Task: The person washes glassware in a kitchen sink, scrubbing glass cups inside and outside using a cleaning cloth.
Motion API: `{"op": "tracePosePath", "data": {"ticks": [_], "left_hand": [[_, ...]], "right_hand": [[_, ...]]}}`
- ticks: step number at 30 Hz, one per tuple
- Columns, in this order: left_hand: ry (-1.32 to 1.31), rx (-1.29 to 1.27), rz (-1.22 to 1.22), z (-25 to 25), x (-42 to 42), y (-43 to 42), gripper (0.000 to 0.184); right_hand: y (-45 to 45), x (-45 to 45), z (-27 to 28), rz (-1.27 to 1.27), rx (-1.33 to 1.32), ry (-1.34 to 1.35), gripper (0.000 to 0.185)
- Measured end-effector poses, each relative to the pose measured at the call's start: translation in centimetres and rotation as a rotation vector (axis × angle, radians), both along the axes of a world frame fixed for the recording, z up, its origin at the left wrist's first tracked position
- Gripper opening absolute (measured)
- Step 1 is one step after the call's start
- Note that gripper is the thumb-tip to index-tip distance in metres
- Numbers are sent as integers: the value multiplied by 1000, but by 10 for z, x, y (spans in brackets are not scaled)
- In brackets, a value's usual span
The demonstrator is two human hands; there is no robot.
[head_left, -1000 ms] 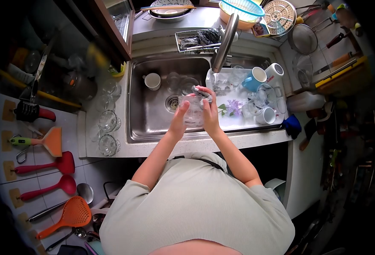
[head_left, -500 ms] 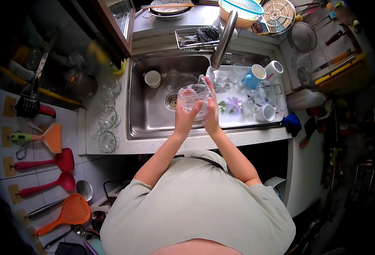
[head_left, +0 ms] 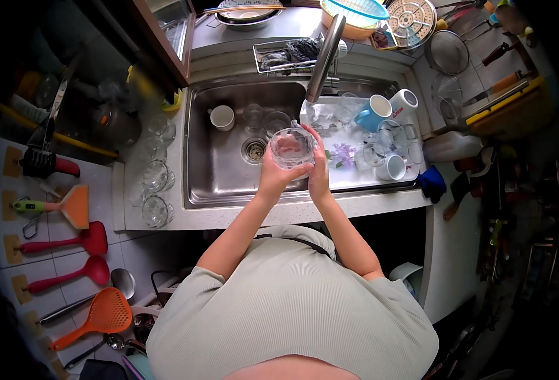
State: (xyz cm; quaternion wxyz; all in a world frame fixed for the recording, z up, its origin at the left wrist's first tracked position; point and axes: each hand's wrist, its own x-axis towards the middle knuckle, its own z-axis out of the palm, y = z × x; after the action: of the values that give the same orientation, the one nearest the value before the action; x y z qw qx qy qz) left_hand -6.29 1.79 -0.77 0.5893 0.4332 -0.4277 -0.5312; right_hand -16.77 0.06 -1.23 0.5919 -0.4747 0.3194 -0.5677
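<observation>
Turned since earlier: clear glass (head_left: 292, 150), rim now up | left hand (head_left: 274, 178) grasps it over basin's (head_left: 216, 174) right edge; right hand (head_left: 319, 170) against its side, grip unclear | apparently midway: white mug (head_left: 222, 118) in basin, others on tray (head_left: 349, 176)

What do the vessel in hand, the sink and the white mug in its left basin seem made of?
Vessel: probably smooth clear glass, since skin tones show through it; clear plastic remains possible.
Sink: metal, likely stainless steel with a satin finish, being grey with soft reflections.
White mug: likely glazed ceramic, judging by its even, opaque white; the gloss is uncertain.
</observation>
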Motion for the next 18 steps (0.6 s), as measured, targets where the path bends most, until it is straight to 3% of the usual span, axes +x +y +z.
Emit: {"op": "tracePosePath", "data": {"ticks": [6,10,14,18], "left_hand": [[-135,-1,40,-36,-13,-16,74],[-97,83,22,-44,-28,-25,85],[-148,68,-41,-66,-48,-41,83],[-5,204,-191,-67,-68,-56,79]], "right_hand": [[4,-22,2,-18,203,-105,46],[-2,-31,-5,-82,200,-90,48],[-15,-46,-30,-183,201,-102,47],[-24,-57,-38,-331,242,-108,45]]}}
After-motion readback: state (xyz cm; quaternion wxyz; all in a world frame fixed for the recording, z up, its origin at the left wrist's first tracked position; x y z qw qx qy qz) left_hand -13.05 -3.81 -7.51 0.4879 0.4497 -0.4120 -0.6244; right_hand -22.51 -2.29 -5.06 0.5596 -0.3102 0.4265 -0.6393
